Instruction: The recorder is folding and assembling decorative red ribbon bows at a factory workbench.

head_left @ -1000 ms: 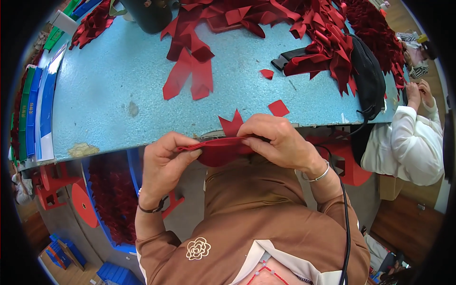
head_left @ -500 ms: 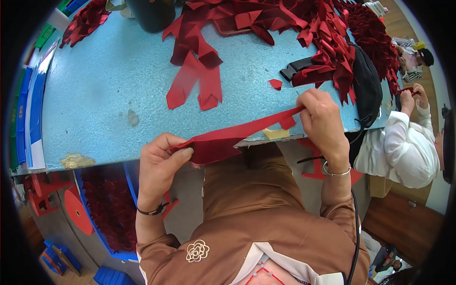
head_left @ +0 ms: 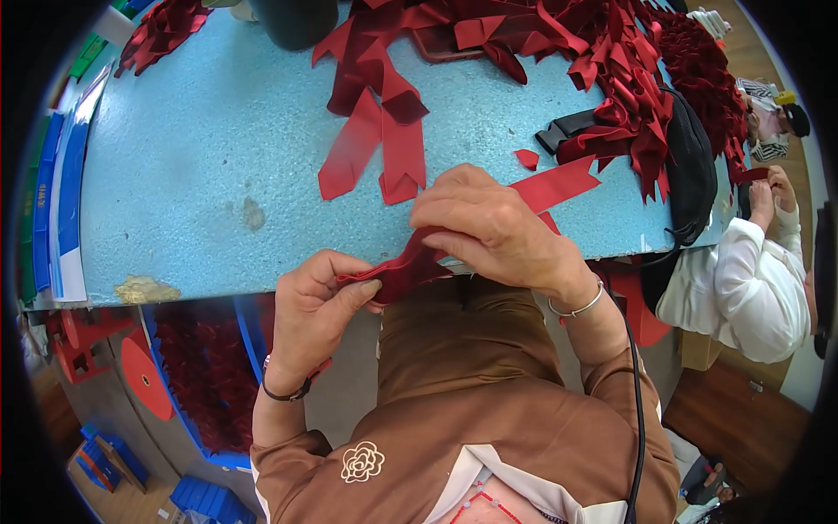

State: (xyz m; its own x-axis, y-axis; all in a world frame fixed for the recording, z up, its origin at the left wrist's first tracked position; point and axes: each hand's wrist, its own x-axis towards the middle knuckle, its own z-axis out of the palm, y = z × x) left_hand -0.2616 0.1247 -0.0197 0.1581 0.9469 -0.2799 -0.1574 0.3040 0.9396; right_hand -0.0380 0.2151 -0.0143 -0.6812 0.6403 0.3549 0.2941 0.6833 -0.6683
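A dark red satin ribbon (head_left: pixel 399 278) stretches between my hands in front of the table's near edge. My left hand (head_left: pixel 321 297) is closed, thumb and fingers pinching the ribbon's folded left end. Farther right and slightly higher, my right hand (head_left: pixel 493 229) is closed over the middle of the ribbon; its fingertips partly hide how the cloth is folded. A notched red ribbon tail (head_left: pixel 559 182) sticks out past the right hand over the table. Just beyond my hands, two red ribbon tails (head_left: pixel 403 157) with cut ends lie on the blue tabletop (head_left: pixel 183 192).
A heap of red ribbons (head_left: pixel 624 96) covers the table's far right, next to a black pouch (head_left: pixel 694 170) with a buckle. A dark pot (head_left: pixel 297 19) stands at the back. Below the left edge sits a blue crate (head_left: pixel 170 375) of red pieces. A co-worker in white (head_left: pixel 738 288) sits at right.
My right hand has moved left and inward from the ribbon's far right end to its middle, letting that end go. The stretch between my hands is shorter; my left hand keeps its pinch.
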